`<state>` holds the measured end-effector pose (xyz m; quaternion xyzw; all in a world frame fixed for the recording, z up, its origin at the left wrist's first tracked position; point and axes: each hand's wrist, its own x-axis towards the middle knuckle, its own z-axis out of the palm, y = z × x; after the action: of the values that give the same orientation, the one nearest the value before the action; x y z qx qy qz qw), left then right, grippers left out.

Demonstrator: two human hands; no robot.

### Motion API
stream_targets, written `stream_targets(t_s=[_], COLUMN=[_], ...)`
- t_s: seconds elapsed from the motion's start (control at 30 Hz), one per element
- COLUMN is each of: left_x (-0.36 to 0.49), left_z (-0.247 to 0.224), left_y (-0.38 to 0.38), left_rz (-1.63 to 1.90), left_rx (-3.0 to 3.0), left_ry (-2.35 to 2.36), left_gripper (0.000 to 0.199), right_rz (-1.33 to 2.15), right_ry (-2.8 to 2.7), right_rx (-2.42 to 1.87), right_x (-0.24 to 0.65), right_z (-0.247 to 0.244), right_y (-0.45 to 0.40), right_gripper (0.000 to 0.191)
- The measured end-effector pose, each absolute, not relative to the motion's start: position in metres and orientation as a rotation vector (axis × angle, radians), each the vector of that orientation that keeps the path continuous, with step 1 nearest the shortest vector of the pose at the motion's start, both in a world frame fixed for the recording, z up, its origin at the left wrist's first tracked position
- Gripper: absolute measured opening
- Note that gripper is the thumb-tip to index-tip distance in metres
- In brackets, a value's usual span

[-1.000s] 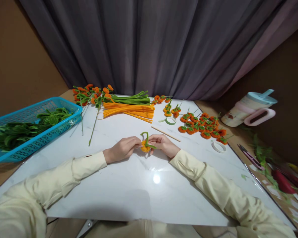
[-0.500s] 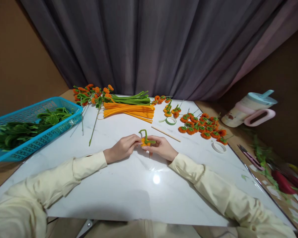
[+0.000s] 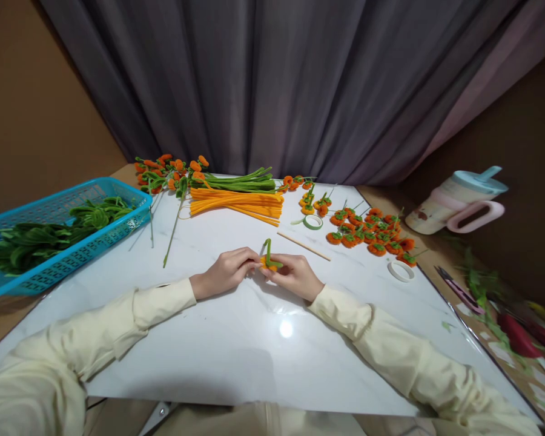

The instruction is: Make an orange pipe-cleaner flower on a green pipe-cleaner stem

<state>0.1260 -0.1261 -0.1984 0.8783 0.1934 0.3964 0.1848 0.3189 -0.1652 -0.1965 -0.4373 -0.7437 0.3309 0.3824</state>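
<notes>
Between my two hands, over the middle of the white table, is a small pipe-cleaner persimmon (image 3: 267, 263), orange-yellow with green pipe-cleaner ends on top, one of them bent upward. My left hand (image 3: 229, 268) pinches its left side with thumb and fingertips. From the other side my right hand (image 3: 296, 275) grips it between thumb and fingers. Part of the orange body is hidden by the fingers. A thin wooden stick (image 3: 303, 246) lies just beyond my right hand. Behind the hands lie a bundle of orange pipe cleaners (image 3: 236, 204) and a bundle of green pipe cleaners (image 3: 243, 181).
A blue basket (image 3: 86, 240) of green pipe-cleaner leaves stands left. Several finished orange persimmons (image 3: 372, 232) lie at right, near green tape (image 3: 313, 222) and a white tape roll (image 3: 400, 271). A tumbler (image 3: 454, 203), pink-handled scissors (image 3: 459, 290) and scraps line the right edge.
The persimmon has turned a little between my fingers, and its bent green end now stands in a narrower fold. My right-hand fingers have drawn in closer around it.
</notes>
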Motion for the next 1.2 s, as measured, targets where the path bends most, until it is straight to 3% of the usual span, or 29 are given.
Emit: stream_targets(t_s=[0.17, 0.63, 1.2], left_x=[0.1270, 0.1253, 0.1239], left_z=[-0.1982, -0.1944, -0.2025], left_y=[-0.1263, -0.1240, -0.1233], left_rz=[1.156, 1.067, 1.145], left_rx=[2.420, 2.414, 2.582], left_ry=[0.610, 0.506, 0.418], left_gripper=[0.013, 0.009, 0.011], right_rz=[0.970, 0.993, 1.252], right_ry=[-1.853, -1.792, -1.669], right_rx=[-1.114, -1.129, -1.097], right_x=[0.3228, 0.3242, 0.3233], right_z=[-0.1989, -0.2003, -0.2007], right_y=[-0.1608, -0.1623, -0.1614], right_gripper=[0.041, 0.034, 0.039])
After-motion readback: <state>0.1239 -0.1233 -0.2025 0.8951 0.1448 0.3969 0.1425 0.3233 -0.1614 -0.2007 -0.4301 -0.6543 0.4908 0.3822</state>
